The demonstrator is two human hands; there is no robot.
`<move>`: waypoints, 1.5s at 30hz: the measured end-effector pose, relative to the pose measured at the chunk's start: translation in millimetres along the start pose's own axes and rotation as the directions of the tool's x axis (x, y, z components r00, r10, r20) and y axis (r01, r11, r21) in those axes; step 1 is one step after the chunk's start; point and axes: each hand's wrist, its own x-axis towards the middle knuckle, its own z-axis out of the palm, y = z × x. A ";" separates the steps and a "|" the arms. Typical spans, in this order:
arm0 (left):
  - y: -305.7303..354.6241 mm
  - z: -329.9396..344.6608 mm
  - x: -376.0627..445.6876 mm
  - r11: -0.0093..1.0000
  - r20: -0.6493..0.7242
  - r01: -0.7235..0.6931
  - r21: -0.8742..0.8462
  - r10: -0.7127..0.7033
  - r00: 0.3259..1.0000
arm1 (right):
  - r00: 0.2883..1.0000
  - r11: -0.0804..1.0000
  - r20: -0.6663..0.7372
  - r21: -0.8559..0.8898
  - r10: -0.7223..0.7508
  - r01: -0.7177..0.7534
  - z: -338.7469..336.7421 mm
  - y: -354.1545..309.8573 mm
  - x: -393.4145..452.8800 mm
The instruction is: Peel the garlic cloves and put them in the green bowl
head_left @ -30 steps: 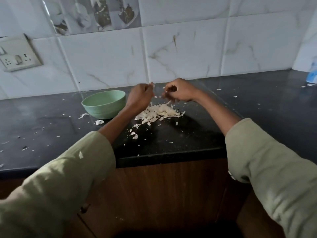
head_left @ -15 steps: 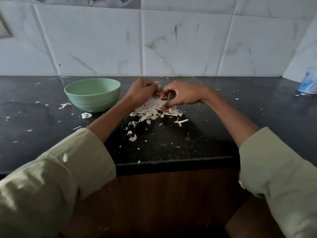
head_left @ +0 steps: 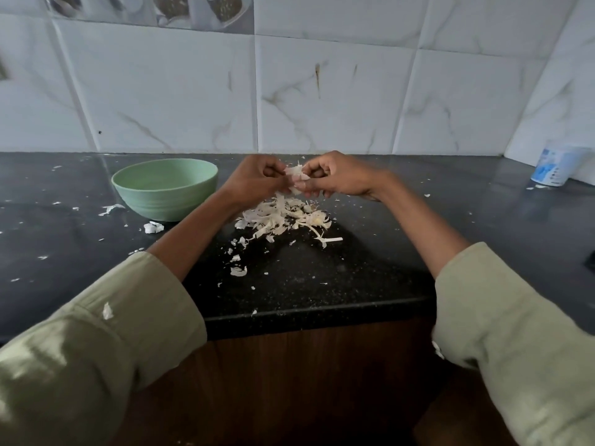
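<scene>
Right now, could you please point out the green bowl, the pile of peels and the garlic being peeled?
Green bowl [head_left: 167, 201]: head view, on its outer front wall.
Peel pile [head_left: 283, 217]: head view, on the heap's middle.
Garlic [head_left: 295, 178]: head view, on the pale piece between both hands.

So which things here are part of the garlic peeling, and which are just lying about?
Part of the job:
left hand and right hand, both pinching the garlic clove
green bowl
pile of peels

Just lying about:
white and blue tub
stray flakes on the counter
</scene>
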 end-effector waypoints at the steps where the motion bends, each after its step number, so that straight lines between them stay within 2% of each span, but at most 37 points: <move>1: 0.4 -0.7 0.0 1.000 -0.013 0.004 -0.008 -0.004 1.000 | 1.000 1.000 0.014 0.009 -0.005 0.004 -0.7 -0.6 -0.1; 4: 0.6 -4.2 3.3 1.000 -0.030 0.003 -0.017 -0.003 1.000 | 0.999 0.996 0.019 0.085 -0.026 0.024 -0.7 -2.3 0.7; 9: -4.2 -5.4 8.1 0.982 0.054 0.066 -0.175 -0.057 0.997 | 1.000 0.982 -0.007 0.187 -0.026 0.027 1.3 -2.9 3.6; 12: -3.3 -0.9 3.5 0.982 0.018 0.044 -0.184 -0.041 0.999 | 1.000 0.975 0.005 0.222 -0.024 0.022 3.3 -4.6 4.4; 16: -0.6 5.4 -1.3 0.997 -0.097 -0.006 -0.072 -0.001 0.995 | 0.999 0.974 -0.038 0.227 -0.006 0.015 7.8 -3.8 6.3; 19: 0.5 6.7 -2.1 0.999 -0.126 -0.024 -0.032 0.020 0.992 | 0.997 0.972 -0.074 0.233 0.010 0.008 8.1 -2.6 7.9; 25: -2.9 5.6 1.5 0.995 -0.109 -0.028 0.097 0.039 0.993 | 0.998 0.974 -0.041 0.224 0.039 -0.029 1.4 0.3 4.2; 29: 3.4 6.2 -5.4 0.973 -0.063 -0.079 0.218 0.095 0.993 | 0.999 0.971 -0.032 0.236 0.043 -0.034 -1.9 -0.4 0.9; 35: 5.8 10.1 -6.3 0.971 -0.085 -0.094 0.221 0.115 0.990 | 0.999 0.975 -0.014 0.218 0.034 -0.030 -0.6 -3.6 -0.1; 40: 5.5 8.0 -2.7 0.979 -0.086 -0.135 0.150 0.149 0.985 | 0.999 0.968 -0.046 0.251 0.024 -0.012 -2.1 -2.2 -0.8; 45: 7.6 3.9 -4.2 0.990 -0.076 -0.139 -0.029 0.136 0.988 | 0.998 0.922 -0.066 0.388 0.021 0.006 -3.1 -2.5 1.5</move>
